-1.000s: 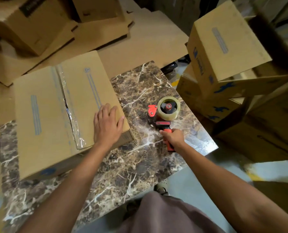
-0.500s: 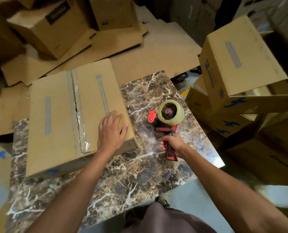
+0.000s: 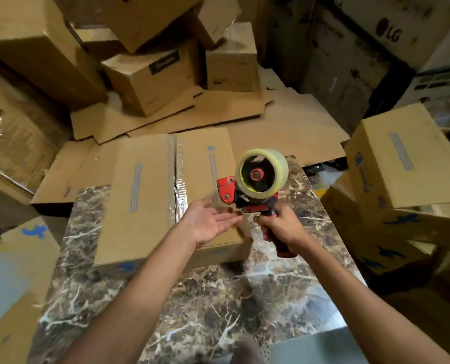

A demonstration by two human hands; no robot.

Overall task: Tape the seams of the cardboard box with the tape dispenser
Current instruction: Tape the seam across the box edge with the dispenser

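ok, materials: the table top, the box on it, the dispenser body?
Table top: polished brown marble or a lookalike, white veins, glossy glare. Cardboard box: matte brown cardboard, clear glossy tape along its seam. Tape dispenser: red and black, probably plastic; its roll is clear tape.

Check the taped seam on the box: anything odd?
Yes. The clear tape along the cardboard box's centre seam is wrinkled and bunched toward the near end, not flat. The right hand holds the tape dispenser raised.

Tape dispenser (image 3: 255,183) lifted off table by right hand (image 3: 280,228), left hand (image 3: 209,222) raised off box, palm up
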